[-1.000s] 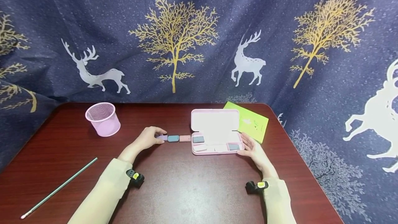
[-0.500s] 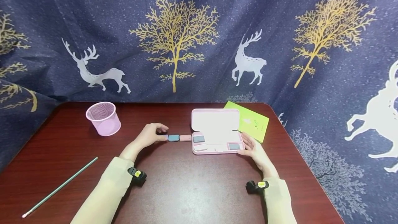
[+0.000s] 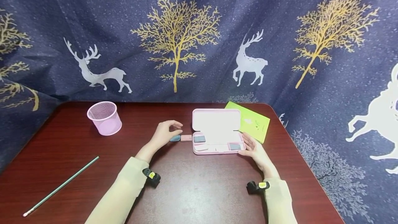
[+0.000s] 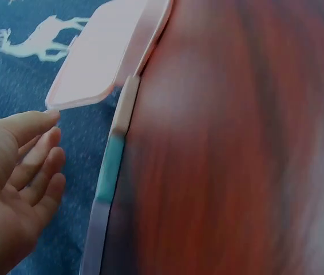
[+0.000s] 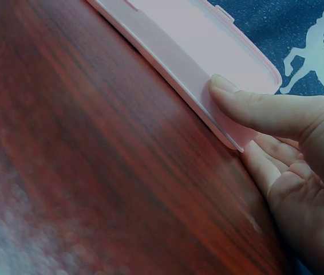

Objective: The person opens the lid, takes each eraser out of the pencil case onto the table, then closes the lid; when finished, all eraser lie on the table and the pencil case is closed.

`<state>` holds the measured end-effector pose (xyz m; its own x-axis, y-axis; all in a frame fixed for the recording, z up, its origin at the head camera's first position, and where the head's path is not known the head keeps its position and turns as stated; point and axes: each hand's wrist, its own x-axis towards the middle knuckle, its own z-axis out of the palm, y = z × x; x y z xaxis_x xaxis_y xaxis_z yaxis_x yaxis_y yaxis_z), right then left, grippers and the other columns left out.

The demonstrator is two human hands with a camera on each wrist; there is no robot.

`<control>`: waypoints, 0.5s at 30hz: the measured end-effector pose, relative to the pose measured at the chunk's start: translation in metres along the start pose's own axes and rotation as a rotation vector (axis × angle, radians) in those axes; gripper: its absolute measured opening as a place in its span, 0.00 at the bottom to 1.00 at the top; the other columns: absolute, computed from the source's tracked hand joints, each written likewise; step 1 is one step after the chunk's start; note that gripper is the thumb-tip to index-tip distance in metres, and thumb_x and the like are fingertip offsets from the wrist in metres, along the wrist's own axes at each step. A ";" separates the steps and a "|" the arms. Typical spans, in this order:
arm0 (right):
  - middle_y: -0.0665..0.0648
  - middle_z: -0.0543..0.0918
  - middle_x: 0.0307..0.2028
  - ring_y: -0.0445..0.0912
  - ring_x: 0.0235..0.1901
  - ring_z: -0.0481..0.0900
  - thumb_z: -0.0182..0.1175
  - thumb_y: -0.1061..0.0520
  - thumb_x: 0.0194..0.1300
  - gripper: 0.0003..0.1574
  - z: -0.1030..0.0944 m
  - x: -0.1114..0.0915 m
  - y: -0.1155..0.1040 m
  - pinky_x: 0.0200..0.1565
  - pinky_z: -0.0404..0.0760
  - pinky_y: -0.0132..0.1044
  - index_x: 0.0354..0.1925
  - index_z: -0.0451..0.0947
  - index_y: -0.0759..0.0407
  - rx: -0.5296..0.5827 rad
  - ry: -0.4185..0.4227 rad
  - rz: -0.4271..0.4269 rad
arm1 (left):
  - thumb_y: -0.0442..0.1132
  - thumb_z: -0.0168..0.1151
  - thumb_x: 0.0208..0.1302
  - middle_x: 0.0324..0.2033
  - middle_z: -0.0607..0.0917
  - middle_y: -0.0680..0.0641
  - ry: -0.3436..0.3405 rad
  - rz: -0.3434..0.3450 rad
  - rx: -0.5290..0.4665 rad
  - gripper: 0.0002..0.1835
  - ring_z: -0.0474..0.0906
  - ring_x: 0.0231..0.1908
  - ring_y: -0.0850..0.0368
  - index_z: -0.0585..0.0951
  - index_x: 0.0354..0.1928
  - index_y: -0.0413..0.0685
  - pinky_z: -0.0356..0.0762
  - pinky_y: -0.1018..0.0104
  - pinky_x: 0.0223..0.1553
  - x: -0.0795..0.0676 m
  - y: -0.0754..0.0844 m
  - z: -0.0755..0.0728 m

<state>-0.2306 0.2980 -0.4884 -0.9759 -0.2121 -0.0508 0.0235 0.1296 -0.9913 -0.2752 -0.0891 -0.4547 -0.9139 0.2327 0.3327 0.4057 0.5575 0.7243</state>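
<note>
An open pink pencil case (image 3: 217,142) lies on the table with its lid raised. To its left, a pink eraser (image 3: 186,138), a teal eraser (image 3: 175,138) and a purple eraser (image 4: 96,235) form an end-to-end row; the purple one is hidden behind my left hand in the head view. My left hand (image 3: 165,134) hovers over the row, fingers loosely bent and holding nothing. With thumb and fingers my right hand (image 3: 254,149) grips the case's right end. Inside the case sit a dark grey block (image 3: 199,139), a white block (image 3: 201,147) and a grey block (image 3: 235,146).
A pink mesh pen holder (image 3: 104,118) stands at the back left. Toward the front left lies a long thin green stick (image 3: 62,186) with a pale tip. A lime-green booklet (image 3: 255,123) rests behind the case. A patterned blue cloth (image 3: 199,44) hangs behind the table.
My left hand has let go of the purple eraser at the row's left end, lifted, and moved right toward the pencil case. My right hand has stayed on the case.
</note>
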 end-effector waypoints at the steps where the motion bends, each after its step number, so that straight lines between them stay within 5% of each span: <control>1: 0.70 0.50 0.75 0.60 0.75 0.49 0.63 0.73 0.57 0.55 0.000 0.000 0.000 0.60 0.64 0.17 0.75 0.43 0.70 -0.001 0.000 0.000 | 0.34 0.70 0.56 0.35 0.89 0.43 -0.004 0.004 -0.003 0.11 0.85 0.40 0.48 0.86 0.42 0.41 0.79 0.52 0.48 0.000 0.003 0.004; 15: 0.69 0.49 0.75 0.61 0.75 0.48 0.64 0.71 0.57 0.57 -0.001 0.001 0.002 0.59 0.65 0.16 0.75 0.42 0.69 -0.012 -0.005 0.004 | 0.32 0.68 0.57 0.36 0.88 0.46 -0.108 -0.032 -0.006 0.09 0.83 0.37 0.53 0.86 0.41 0.43 0.81 0.60 0.43 0.003 0.037 0.044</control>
<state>-0.2319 0.2987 -0.4899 -0.9747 -0.2167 -0.0555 0.0247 0.1422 -0.9895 -0.2639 -0.0325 -0.4536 -0.9226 0.2998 0.2429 0.3765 0.5612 0.7371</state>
